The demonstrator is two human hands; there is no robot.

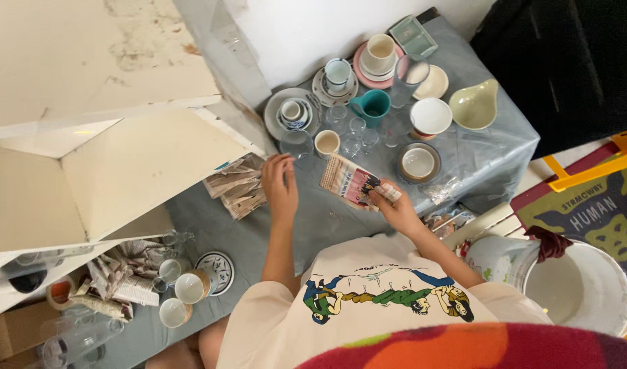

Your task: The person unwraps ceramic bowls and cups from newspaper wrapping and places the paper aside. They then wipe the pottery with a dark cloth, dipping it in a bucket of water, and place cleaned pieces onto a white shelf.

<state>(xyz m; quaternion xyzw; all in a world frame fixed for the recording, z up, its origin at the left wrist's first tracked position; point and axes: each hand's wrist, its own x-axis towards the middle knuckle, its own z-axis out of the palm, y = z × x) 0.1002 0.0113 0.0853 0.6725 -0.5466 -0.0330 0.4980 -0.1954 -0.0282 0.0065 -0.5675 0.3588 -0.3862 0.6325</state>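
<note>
Grey plastic sheeting covers the table in front of you, crowded at the far end with cups, saucers, bowls and glasses. Your left arm reaches straight forward, forearm bare, and your left hand hovers palm down over the sheet with its fingers loosely spread and holding nothing; the fingertips sit just short of a clear glass and right beside a heap of crumpled paper. Your right arm bends in from the side, elbow out, and your right hand pinches the near corner of a printed paper sheet between thumb and fingers. That sheet lies tilted over the middle of the table, between your two hands, its far edge near a small beige cup. A teal mug stands further back among small glasses. To your left, an open cardboard box rises beside the table. A white bucket stands at your right.
</note>
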